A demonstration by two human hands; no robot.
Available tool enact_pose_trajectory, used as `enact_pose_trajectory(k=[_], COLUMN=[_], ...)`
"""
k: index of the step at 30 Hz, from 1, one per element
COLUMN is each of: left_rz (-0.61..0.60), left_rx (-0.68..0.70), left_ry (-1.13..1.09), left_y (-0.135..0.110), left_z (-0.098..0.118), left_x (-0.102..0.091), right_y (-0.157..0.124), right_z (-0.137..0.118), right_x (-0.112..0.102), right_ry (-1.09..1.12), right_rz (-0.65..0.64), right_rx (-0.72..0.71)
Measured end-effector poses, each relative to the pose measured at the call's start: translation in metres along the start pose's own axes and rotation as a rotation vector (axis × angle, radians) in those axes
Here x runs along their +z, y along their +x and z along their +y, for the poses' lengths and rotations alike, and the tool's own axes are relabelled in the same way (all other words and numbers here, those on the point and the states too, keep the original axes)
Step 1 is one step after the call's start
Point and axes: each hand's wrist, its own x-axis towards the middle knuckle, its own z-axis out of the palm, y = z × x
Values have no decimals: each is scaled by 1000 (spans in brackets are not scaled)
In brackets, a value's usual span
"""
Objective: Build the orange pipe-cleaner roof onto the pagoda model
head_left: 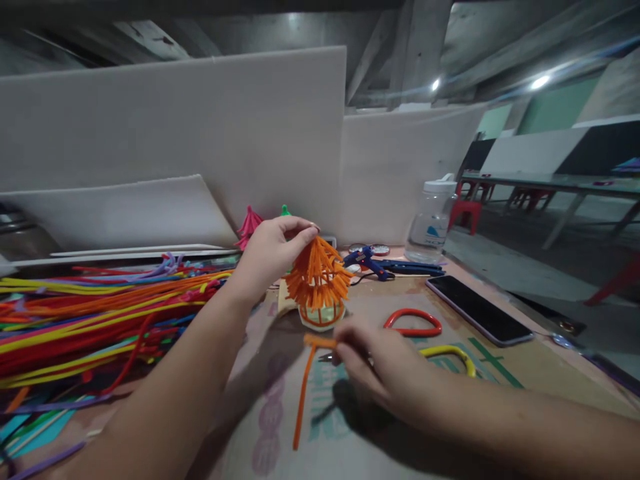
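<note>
My left hand (273,253) pinches the top of an orange pipe-cleaner lantern (319,277), a cone of short orange fringes over a small round base, and holds it upright above the table. My right hand (380,370) rests low on the table in front of it, fingers closed around a small metal tool and the bent end of a loose orange pipe cleaner (303,393) that trails toward me. The tool is mostly hidden under the fingers.
A heap of coloured pipe cleaners (90,320) covers the left. A blue glue gun (373,260), red-handled scissors (413,321), yellow-handled scissors (450,353), a black phone (477,308) and a plastic bottle (430,220) lie at right. White foam boards (200,133) stand behind.
</note>
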Motion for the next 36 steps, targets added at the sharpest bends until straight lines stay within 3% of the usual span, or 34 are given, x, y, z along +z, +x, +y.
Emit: enact_pose_trajectory(k=[4, 9, 21, 25, 31, 36], left_rz=[3, -29, -71, -85, -86, -93], left_rx=[9, 14, 32, 52, 56, 77], left_ry=[4, -12, 100, 114, 108, 118], left_y=[-2, -2, -5, -4, -4, -4], left_z=[5, 3, 14, 14, 15, 14], left_x=[2, 8, 2, 1, 0, 0], right_y=[27, 35, 37, 38, 36, 37], right_z=[2, 24, 18, 20, 15, 11], right_x=[-8, 10, -6, -8, -11, -12], right_ry=[416, 490, 522, 512, 323, 360], right_rz=[270, 374, 437, 381, 287, 284], right_rx=[75, 165, 301, 289, 298, 350])
